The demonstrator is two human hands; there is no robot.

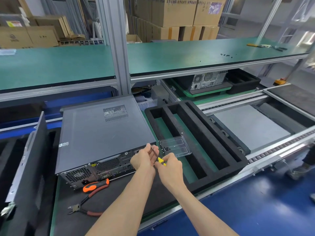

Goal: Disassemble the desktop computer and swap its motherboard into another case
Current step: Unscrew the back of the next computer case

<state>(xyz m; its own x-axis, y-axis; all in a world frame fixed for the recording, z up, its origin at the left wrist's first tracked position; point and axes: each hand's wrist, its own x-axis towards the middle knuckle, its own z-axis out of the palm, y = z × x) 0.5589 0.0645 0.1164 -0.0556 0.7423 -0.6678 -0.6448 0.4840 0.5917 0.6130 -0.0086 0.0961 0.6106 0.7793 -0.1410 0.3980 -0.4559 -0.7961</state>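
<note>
At the computer case (102, 133) rear-right corner, both hands (158, 163) grasping a yellow-handled screwdriver (161, 160), screw tray (175, 148) just beside.

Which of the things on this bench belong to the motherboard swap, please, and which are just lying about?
In use: desktop computer; yellow-handled screwdriver, held by left hand and right hand; clear screw tray.

Lying about: orange-handled screwdriver; side cutters; black foam insert.

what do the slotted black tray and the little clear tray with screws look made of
Slotted black tray: probably dense foam, matte, slightly fuzzy, with thick soft-edged walls. Clear tray: likely thin rigid plastic, glossy and see-through, with glare on its moulded ridges.
</note>
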